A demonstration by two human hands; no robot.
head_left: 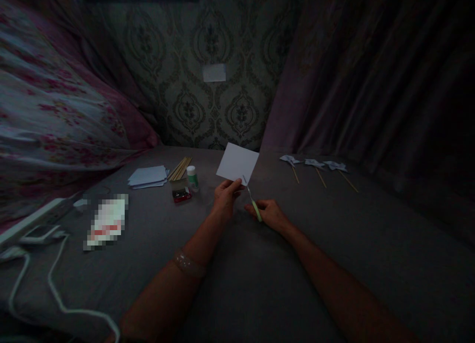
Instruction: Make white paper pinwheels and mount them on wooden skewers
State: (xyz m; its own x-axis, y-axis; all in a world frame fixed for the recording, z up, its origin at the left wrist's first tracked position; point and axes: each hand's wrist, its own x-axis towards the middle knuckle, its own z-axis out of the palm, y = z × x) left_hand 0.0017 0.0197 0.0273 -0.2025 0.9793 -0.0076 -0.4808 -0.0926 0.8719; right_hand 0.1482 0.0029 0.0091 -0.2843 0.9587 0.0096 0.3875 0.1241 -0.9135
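Off to your left lie a stack of white paper (148,176), a bundle of sticks (180,169), a small red box (181,195) and a white-capped bottle (192,177). Next comes your left hand (224,198), its fingers pinching the white sheet (238,161) by the lower edge, close to the right corner. The sheet extends beyond those fingers, away from you, its top edge sloping down to the right; it looks about square, so it gives you no clear long axis. At its lower right corner the blades of the scissors (256,210) overlap it, their long axis slanting up and leftward, tips pointing away from you; whether a blade sits behind the paper, you cannot tell. Your right hand (270,215) has its fingers around the pale green handles, below and right of the sheet. Farther right, well apart, lie three pinwheels (313,163), each on a stick
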